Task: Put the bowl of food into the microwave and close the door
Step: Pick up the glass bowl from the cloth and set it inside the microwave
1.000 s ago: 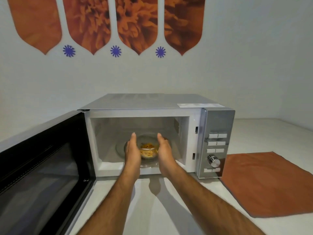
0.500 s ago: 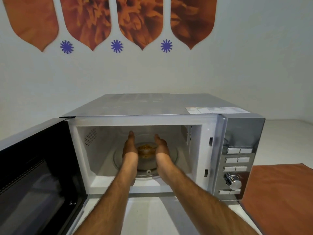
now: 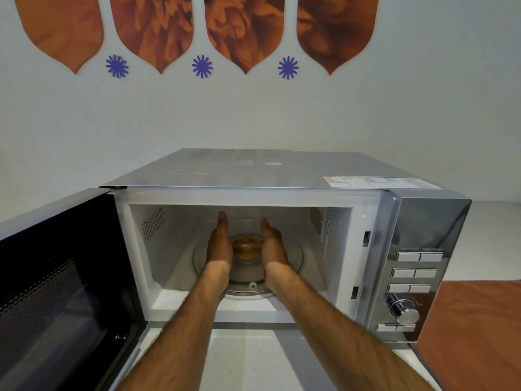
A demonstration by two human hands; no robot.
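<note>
A clear glass bowl of orange-yellow food (image 3: 247,247) is deep inside the silver microwave (image 3: 253,170), over its round glass turntable (image 3: 296,259). My left hand (image 3: 219,244) presses the bowl's left side and my right hand (image 3: 272,246) its right side, fingers stretched toward the back wall. Whether the bowl rests on the turntable or hangs just above it I cannot tell. The black-windowed door (image 3: 62,283) stands swung wide open to the left.
The control panel (image 3: 411,272) with buttons and a chrome knob is on the microwave's right. An orange mat (image 3: 476,334) lies on the white counter (image 3: 251,359) at the right. A wall with orange decorations rises behind.
Both hands have carried the bowl from the microwave's opening deeper in, over the turntable. The camera has moved closer and lower toward the microwave.
</note>
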